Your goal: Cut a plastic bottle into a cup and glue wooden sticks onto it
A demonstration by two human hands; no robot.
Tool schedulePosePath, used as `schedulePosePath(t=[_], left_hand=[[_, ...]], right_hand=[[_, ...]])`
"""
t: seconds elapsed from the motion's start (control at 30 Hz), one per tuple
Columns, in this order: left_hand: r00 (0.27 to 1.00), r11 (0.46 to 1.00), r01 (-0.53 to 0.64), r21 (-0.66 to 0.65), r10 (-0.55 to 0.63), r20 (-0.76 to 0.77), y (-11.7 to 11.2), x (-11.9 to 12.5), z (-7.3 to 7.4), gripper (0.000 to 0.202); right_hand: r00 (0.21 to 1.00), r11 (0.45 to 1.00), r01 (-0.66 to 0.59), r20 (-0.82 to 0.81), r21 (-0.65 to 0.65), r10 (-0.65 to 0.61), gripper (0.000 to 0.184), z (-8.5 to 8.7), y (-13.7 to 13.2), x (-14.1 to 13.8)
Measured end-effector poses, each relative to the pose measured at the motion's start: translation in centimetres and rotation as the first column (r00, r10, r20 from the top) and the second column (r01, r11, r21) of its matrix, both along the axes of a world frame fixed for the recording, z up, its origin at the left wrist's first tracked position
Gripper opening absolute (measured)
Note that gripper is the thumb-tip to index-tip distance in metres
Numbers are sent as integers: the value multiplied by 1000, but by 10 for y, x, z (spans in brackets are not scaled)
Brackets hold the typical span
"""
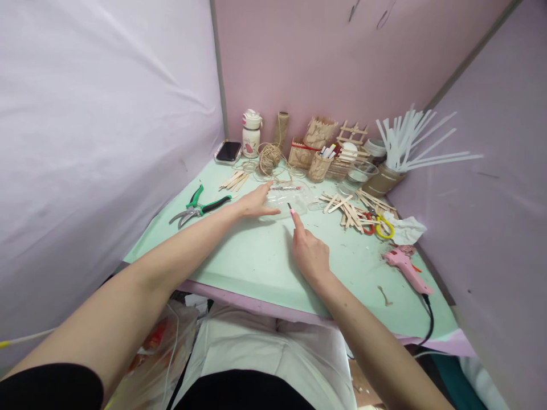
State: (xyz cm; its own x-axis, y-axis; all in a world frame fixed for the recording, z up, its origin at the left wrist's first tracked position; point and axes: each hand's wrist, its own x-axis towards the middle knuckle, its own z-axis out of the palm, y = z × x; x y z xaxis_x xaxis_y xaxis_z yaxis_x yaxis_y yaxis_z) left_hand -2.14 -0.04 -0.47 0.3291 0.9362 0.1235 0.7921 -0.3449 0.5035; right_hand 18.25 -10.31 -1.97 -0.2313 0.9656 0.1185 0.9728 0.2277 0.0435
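My right hand (311, 250) grips a small pink craft knife (292, 212), its dark blade pointing away from me, the index finger stretched along the handle. Just beyond the blade lies a clear plastic piece (299, 200), with a strip of reddish and dark print near its far side. My left hand (256, 203) rests at the left side of this plastic, thumb and index finger spread apart; its other fingers are partly hidden. Whether the blade touches the plastic, I cannot tell.
Green-handled pruning shears (197, 208) lie left. Twine (269, 159), a bottle (251, 135), a phone (228, 151) and stick-covered holders (319, 166) stand behind. To the right are wooden sticks (348, 212), scissors (384, 226), crumpled tissue (405, 230), a pink glue gun (408, 269) and white glue sticks (401, 142).
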Motion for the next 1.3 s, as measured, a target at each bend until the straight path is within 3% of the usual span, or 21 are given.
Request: schedulePosePath(t=[0.4, 0.83, 1.3], left_hand=[[999, 998, -34, 45, 34, -11, -5, 5, -3, 99], [998, 998, 10, 59, -7, -58, 0, 6, -1, 104], [999, 999, 16, 51, -15, -28, 2, 4, -1, 102]], right_hand=[[999, 981, 13, 52, -194, -3, 70, 20, 6, -13], [994, 987, -37, 96, -156, 52, 68, 3, 16, -8], [990, 977, -65, 106, -204, 88, 66, 1, 15, -7]])
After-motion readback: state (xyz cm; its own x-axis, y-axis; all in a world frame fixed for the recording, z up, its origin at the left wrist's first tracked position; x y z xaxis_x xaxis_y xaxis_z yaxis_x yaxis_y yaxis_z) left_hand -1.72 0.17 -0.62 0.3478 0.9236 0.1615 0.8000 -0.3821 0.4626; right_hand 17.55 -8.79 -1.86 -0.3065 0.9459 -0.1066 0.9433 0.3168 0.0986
